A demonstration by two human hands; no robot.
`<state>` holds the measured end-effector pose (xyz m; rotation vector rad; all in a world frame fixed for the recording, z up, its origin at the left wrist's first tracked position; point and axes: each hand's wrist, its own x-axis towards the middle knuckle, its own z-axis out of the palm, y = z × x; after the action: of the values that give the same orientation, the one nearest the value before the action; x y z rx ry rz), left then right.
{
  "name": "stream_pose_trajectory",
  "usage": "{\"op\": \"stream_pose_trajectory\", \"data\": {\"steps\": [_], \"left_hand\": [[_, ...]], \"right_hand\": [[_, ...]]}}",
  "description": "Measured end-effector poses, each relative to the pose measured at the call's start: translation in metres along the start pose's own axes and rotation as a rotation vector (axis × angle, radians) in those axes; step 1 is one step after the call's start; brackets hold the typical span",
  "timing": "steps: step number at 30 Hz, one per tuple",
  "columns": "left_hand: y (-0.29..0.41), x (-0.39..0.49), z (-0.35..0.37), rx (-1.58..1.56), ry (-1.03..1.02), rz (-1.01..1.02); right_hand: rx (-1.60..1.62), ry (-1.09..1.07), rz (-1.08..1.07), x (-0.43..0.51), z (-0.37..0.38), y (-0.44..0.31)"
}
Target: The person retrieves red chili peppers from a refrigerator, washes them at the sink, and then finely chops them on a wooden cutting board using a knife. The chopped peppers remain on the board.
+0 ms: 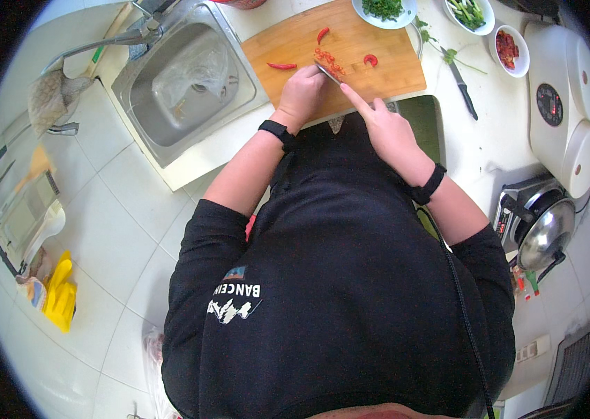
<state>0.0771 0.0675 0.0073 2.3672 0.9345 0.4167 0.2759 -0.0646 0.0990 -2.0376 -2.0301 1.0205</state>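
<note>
My right hand [390,125] grips a kitchen knife [328,74], with the index finger stretched along the top of its blade. The handle is hidden in the palm. My left hand [302,93] is curled at the blade's far end; its fingertips are hidden, so I cannot tell whether it holds anything. Both hands are over the near part of a wooden cutting board [295,44]. Just beyond the blade lies a small heap of chopped red chili [329,60]. Around it are red chili pieces: one at the left [282,66], one farther back [322,35] and a curled one [370,60] at the right.
A bowl of chopped greens [385,9] overlaps the board's back edge. A second knife [459,84] lies right, near herb sprigs [451,55], a scallion bowl [467,14] and a red-filled bowl [508,50]. The sink [185,89] is left; a white appliance [562,99] and lidded pan [546,233] stand right.
</note>
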Motion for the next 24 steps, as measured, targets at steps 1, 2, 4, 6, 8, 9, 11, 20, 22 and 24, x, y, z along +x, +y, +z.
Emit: {"op": "stream_pose_trajectory", "data": {"steps": [1, 2, 4, 6, 8, 9, 11, 20, 22, 24], "left_hand": [[-0.001, 0.000, 0.001, 0.003, -0.001, -0.001], [-0.003, 0.000, 0.001, 0.009, -0.003, -0.001], [-0.006, -0.002, 0.002, 0.027, -0.020, -0.003], [-0.007, -0.004, 0.003, 0.048, -0.056, -0.014], [-0.007, -0.005, 0.004, 0.021, -0.035, -0.048], [-0.006, -0.005, 0.005, 0.006, -0.026, -0.065], [-0.004, -0.005, 0.005, -0.007, 0.036, -0.040], [0.002, 0.000, -0.004, 0.005, 0.002, -0.006], [0.002, -0.001, -0.004, 0.000, 0.006, -0.013], [0.002, -0.003, -0.003, -0.003, 0.026, -0.017]], "right_hand": [[-0.005, -0.029, 0.018, -0.001, 0.001, 0.001], [-0.002, -0.027, 0.020, 0.002, 0.003, 0.000], [-0.021, 0.019, -0.002, 0.012, 0.007, -0.002], [-0.072, 0.063, -0.020, 0.037, 0.015, -0.007], [-0.072, 0.123, -0.052, 0.059, 0.019, -0.016], [-0.070, 0.147, -0.061, 0.063, 0.020, -0.019], [-0.062, 0.096, -0.043, 0.056, 0.015, -0.020], [-0.002, -0.075, 0.056, 0.000, -0.005, -0.009], [0.002, -0.076, 0.051, 0.006, -0.002, -0.008], [-0.001, -0.086, 0.055, 0.027, 0.004, -0.009]]}}
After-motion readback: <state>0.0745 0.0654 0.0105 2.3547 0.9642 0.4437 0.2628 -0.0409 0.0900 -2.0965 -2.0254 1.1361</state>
